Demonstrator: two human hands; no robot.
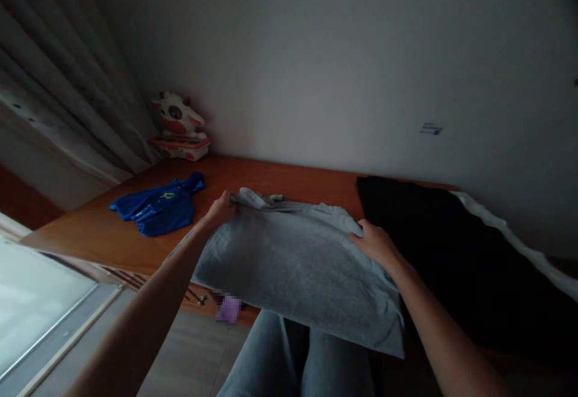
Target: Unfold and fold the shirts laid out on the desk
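Note:
A grey cloth garment [298,264], perhaps a T-shirt, is stretched between my two hands over the front edge of the wooden surface. My left hand [221,209] is closed on its far left part, and my right hand [374,241] grips the right side. The near edge of the garment hangs above my knees. Its far side is bunched into folds, so its full shape cannot be made out. Left of it lies a small blue garment [165,204] with a yellow print. A large black cloth [424,234] spreads out at the right, near my right hand.
The brown wooden top [271,172] runs along a grey wall. A cow-shaped toy [178,126] stands at its back left, beside a pale curtain [67,78]. White cloth [492,219] shows behind the black one. Below the front edge, a purple thing [229,309] is blurred.

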